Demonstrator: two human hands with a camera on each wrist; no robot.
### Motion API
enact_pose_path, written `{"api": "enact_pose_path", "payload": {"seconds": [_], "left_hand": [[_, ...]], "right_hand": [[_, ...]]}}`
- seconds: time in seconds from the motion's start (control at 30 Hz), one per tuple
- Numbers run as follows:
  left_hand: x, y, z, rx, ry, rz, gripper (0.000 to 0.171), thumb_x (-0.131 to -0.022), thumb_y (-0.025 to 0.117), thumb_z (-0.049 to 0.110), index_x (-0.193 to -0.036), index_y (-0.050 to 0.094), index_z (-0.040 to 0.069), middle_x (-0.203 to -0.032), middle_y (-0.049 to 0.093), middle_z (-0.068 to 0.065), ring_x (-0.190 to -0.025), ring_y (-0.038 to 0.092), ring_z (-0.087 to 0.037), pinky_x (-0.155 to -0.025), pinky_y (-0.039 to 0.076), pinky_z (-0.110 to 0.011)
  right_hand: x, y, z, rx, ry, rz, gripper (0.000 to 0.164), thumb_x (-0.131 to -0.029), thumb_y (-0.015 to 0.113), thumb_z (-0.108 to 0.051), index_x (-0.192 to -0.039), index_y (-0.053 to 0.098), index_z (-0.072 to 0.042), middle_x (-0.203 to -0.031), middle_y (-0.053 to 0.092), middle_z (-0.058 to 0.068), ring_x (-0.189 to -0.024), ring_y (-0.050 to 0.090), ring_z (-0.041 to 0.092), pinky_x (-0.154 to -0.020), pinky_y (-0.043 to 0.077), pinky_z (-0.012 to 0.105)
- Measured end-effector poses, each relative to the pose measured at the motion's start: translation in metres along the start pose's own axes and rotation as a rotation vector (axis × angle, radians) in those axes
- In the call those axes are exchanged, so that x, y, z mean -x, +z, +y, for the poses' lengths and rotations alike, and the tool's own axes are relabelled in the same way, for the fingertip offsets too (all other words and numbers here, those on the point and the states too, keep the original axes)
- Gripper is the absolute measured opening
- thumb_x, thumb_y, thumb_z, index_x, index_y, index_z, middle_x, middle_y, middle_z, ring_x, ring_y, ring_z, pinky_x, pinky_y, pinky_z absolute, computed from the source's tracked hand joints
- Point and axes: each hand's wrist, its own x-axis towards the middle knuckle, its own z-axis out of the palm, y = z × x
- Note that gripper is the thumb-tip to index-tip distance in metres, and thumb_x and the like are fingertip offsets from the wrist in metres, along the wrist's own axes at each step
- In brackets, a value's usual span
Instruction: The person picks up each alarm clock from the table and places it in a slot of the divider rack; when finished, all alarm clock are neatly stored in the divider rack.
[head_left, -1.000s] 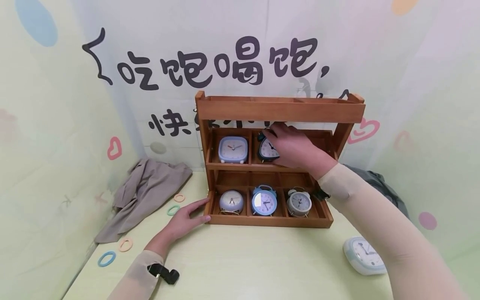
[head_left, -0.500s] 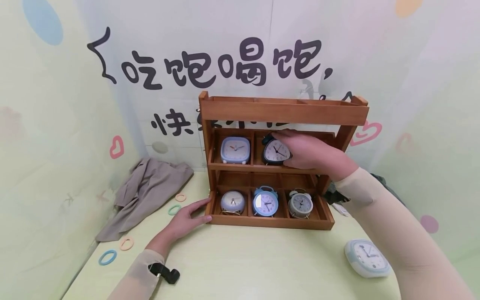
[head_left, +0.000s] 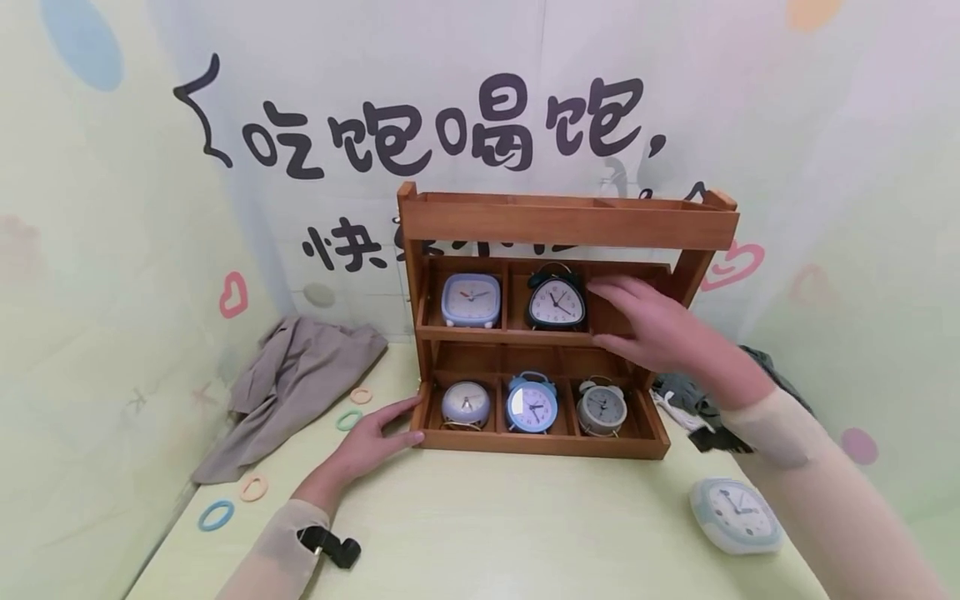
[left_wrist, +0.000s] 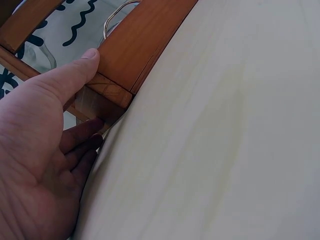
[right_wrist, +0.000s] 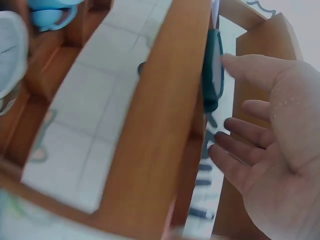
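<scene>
My left hand [head_left: 371, 446] holds the lower left corner of a brown wooden rack [head_left: 562, 223]. In the left wrist view its thumb lies along the front board [left_wrist: 135, 50], with the fingers bent in at the side. A dark green triangular alarm clock [head_left: 556, 302] stands upright in the middle compartment of the rack's middle tier. Just right of that clock is my right hand [head_left: 660, 329], its fingers spread and nothing between them. To the clock's left stands a lilac square-faced clock [head_left: 471, 301]. The bottom tier bears a round lilac clock [head_left: 465, 405], a blue twin-bell clock [head_left: 531, 404] and a grey one [head_left: 602, 408].
A white and light-blue clock [head_left: 737, 515] lies on the table at the right. Grey-brown cloth [head_left: 300, 392] lies at the left, near several coloured rings such as a blue ring [head_left: 216, 515]. Dark cloth [head_left: 686, 393] sits behind my right arm.
My right hand shifted the triangular clock slightly right in its compartment, let go and drew back to the right. My left hand has stayed at the rack's corner.
</scene>
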Motion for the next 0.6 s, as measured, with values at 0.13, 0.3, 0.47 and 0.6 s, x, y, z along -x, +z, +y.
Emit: {"api": "enact_pose_path", "payload": {"seconds": [0.13,0.3,0.47,0.6], "left_hand": [[-0.002,0.002,0.004,0.002,-0.001,-0.007,0.074,-0.096,0.088,0.051,-0.162,0.060,0.031,-0.169,0.053,0.000,-0.160,0.043,-0.030,-0.133,0.032,-0.052],[-0.003,0.003,0.005,0.004,0.004,-0.011,0.074,-0.097,0.088,0.049,-0.163,0.060,0.030,-0.169,0.053,0.000,-0.161,0.043,-0.030,-0.133,0.031,-0.054],[-0.003,0.002,0.005,-0.006,0.011,-0.013,0.074,-0.097,0.087,0.049,-0.163,0.060,0.029,-0.170,0.052,-0.001,-0.161,0.042,-0.032,-0.133,0.030,-0.056],[-0.002,0.002,0.003,-0.022,0.003,-0.007,0.074,-0.097,0.087,0.048,-0.163,0.059,0.029,-0.170,0.052,-0.002,-0.161,0.041,-0.033,-0.134,0.029,-0.057]], "right_hand": [[0.059,0.006,0.014,-0.008,-0.018,0.117,0.075,-0.093,0.093,-0.020,-0.156,0.058,0.002,-0.154,0.058,0.024,-0.140,0.055,0.046,-0.110,0.054,0.068],[0.134,0.023,0.026,-0.038,0.024,0.213,0.076,-0.084,0.099,-0.017,-0.151,0.065,-0.003,-0.149,0.064,0.016,-0.134,0.059,0.040,-0.120,0.045,0.026],[0.195,0.037,0.032,-0.090,0.068,0.267,0.076,-0.074,0.103,-0.014,-0.142,0.072,-0.007,-0.142,0.067,0.011,-0.136,0.053,0.010,-0.111,0.023,-0.002],[0.230,0.053,0.039,-0.178,0.131,0.152,0.076,-0.077,0.104,-0.024,-0.145,0.070,-0.011,-0.144,0.064,0.007,-0.135,0.043,-0.007,-0.105,0.023,-0.003]]}}
